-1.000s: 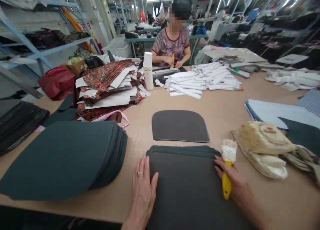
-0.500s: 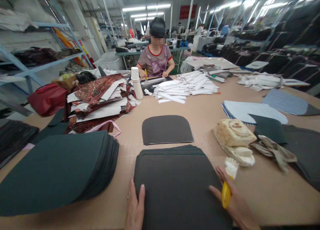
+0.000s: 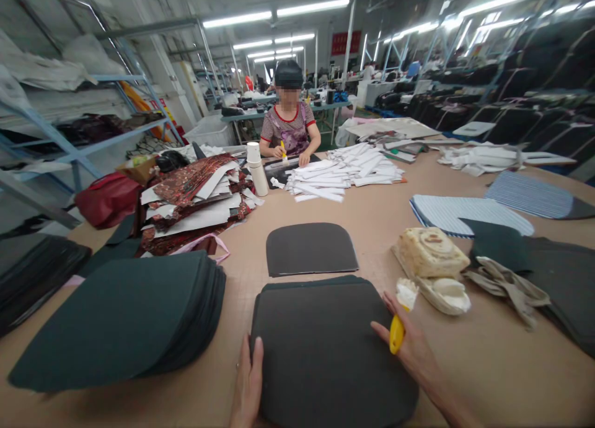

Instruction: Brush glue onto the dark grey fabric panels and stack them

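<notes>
A stack of dark grey rounded panels (image 3: 320, 347) lies on the table in front of me, dark green showing at its far edge. My left hand (image 3: 248, 375) rests along the stack's left side, fingers stretched out and thumb at the edge. At the right side, my right hand (image 3: 406, 338) holds a yellow-handled brush (image 3: 396, 334) with white-coated bristles, its thumb reaching over the top panel. Just beyond the stack lies a single dark grey panel (image 3: 311, 249) with a rounded far edge. A glue-crusted, cream-coloured container (image 3: 430, 251) stands to the right of the brush.
A tall pile of dark green panels (image 3: 121, 316) is at left, with patterned red pieces (image 3: 195, 192) behind it. White strips (image 3: 344, 168) and a white bottle (image 3: 257, 171) lie farther off, near a co-worker (image 3: 290, 127) holding a brush. Striped pieces (image 3: 469, 212) are at right.
The stack's edges look more even, and its top panel now covers more of the far edge. My right hand with the brush has moved left and away from me. The view has tilted up slightly.
</notes>
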`<state>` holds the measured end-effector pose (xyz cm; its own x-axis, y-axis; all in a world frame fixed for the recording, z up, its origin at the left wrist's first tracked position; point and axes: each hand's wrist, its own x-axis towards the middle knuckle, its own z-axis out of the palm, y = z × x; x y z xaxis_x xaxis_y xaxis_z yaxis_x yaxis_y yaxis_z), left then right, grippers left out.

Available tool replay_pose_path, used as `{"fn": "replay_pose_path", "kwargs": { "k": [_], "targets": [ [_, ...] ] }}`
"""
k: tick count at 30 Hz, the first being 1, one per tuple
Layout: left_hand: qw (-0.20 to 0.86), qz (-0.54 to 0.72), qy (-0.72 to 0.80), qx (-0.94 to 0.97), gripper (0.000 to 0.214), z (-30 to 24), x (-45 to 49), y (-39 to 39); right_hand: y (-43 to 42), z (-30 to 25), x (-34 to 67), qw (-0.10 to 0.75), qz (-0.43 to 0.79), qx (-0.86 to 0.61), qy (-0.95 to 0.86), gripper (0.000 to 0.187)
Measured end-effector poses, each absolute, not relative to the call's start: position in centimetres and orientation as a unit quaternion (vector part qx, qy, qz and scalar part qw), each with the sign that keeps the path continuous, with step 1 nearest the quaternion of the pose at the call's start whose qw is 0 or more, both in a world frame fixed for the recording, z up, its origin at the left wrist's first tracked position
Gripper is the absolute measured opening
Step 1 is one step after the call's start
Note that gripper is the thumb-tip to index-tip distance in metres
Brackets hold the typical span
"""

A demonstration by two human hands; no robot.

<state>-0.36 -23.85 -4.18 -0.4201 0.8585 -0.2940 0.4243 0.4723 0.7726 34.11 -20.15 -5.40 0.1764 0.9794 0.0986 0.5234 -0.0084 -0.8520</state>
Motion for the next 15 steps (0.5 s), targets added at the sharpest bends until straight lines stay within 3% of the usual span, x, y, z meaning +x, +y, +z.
{"fn": "replay_pose_path", "kwargs": {
  "k": [8,15],
  "targets": [
    [0.419,0.323,0.779,0.338,0.067,-3.0,0.1,-23.7,-19.6,-5.6,33.0,0.428,0.288,-0.663,-0.543,0.086],
    [0.401,0.325,0.786,0.339,0.070,-3.1,0.0,-23.8,-19.2,-5.9,33.9,0.396,0.234,-0.662,-0.593,0.079]
  ]
}}
